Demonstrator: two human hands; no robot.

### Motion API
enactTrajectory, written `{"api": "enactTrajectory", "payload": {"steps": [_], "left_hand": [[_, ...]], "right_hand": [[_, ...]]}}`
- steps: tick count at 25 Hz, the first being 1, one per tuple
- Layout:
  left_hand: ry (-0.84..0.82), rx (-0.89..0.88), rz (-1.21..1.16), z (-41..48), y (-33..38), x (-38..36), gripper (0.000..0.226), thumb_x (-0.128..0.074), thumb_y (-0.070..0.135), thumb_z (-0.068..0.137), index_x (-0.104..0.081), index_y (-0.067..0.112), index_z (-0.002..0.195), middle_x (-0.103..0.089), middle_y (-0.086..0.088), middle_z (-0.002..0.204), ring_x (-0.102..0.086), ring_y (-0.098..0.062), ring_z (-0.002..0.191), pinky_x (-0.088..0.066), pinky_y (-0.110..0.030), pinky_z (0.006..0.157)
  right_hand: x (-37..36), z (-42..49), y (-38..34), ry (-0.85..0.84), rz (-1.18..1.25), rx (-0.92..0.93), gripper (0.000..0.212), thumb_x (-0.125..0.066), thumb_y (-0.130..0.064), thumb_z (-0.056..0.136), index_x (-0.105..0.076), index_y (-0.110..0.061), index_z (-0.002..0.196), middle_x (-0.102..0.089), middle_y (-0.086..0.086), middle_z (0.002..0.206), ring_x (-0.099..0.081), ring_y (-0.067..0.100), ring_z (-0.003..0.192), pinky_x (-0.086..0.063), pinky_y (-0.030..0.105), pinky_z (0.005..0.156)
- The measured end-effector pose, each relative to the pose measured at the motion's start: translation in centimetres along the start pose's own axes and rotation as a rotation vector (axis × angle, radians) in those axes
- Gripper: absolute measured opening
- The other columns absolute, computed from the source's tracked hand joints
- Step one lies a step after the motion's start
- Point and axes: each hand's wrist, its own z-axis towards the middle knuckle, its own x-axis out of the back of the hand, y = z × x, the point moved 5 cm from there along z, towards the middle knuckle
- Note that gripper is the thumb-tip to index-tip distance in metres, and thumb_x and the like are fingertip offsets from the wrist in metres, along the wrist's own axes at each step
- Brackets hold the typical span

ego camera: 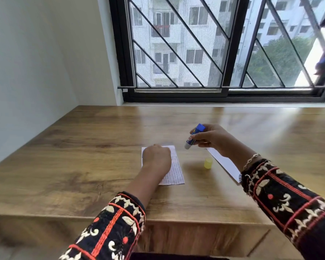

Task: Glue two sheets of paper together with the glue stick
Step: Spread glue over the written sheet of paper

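1. Blue and uncapped, the glue stick (194,135) hangs tilted above the table, its pale glue end pointing down and toward the left, its blue base up and away from the camera.
2. The right hand (212,137) grips the glue stick around its barrel, fingers curled over it and thumb beneath, held clear of the wooden table (83,166).
3. Just left of and below the glue end lies a small sheet of paper (174,169) covered in lines of handwriting, flat on the table with its long side running away from the camera.
4. The left hand (156,158) rests on that written sheet, knuckles up and fingers curled under in a loose fist, pressing the paper down near its far left part; whether the fingertips pinch anything cannot be told.
5. A yellow cap (208,163) stands on the table between the two sheets, near the written one and just beside the other.
6. The second sheet (224,162), plain white, lies at an angle to the right of the cap, partly hidden under the right wrist and forearm.
7. The two sheets lie apart, not touching.
8. Both forearms wear dark sleeves (281,196) embroidered in red and cream; a thin bracelet (250,160) circles the right wrist.
9. Beyond the table, a black-framed window (225,53) with diagonal bars faces an apartment block.
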Motion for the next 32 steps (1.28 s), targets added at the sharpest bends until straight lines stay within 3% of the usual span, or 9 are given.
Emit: {"api": "enactTrajectory", "payload": {"steps": [6,14,21,32], "left_hand": [[-0.232,-0.154,-0.08,-0.6,-2.7,0.0,0.055,-0.064,0.05,0.077,-0.049,0.032,0.127,-0.051,-0.001,0.127,-0.05,-0.021,0.116,-0.036,-0.029,0.081],[-0.211,-0.2,-0.06,-0.6,-2.5,0.0,0.054,-0.063,0.05,0.078,-0.049,0.033,0.127,-0.051,-0.001,0.122,-0.051,-0.021,0.109,-0.034,-0.029,0.074],[-0.198,-0.213,-0.07,-0.3,-2.8,-0.4,0.055,-0.062,0.051,0.077,-0.048,0.033,0.127,-0.05,-0.001,0.121,-0.051,-0.022,0.11,-0.035,-0.03,0.074],[-0.192,-0.199,-0.097,-0.3,-2.8,-0.3,0.054,-0.065,0.051,0.075,-0.05,0.033,0.125,-0.052,0.001,0.116,-0.052,-0.02,0.105,-0.036,-0.029,0.071]], "right_hand": [[-1.9,2.5,-1.0,0.011,-0.119,0.033,0.017,-0.064,-0.003,0.077,-0.06,-0.009,0.092,-0.063,0.006,0.075,-0.06,0.013,0.066,-0.044,0.024,0.064],[-4.6,4.1,-1.2,0.017,-0.251,0.072,0.022,-0.066,0.002,0.073,-0.06,0.002,0.095,-0.059,0.005,0.069,-0.053,0.015,0.062,-0.042,0.021,0.056],[-5.4,4.5,-0.9,0.017,-0.318,0.085,0.023,-0.065,0.002,0.073,-0.059,0.006,0.094,-0.06,0.016,0.083,-0.054,0.023,0.074,-0.043,0.023,0.057],[-5.5,2.5,-0.5,-0.044,-0.349,0.134,0.014,-0.065,-0.001,0.073,-0.059,-0.007,0.084,-0.059,0.001,0.071,-0.055,0.016,0.067,-0.046,0.021,0.057]]}}
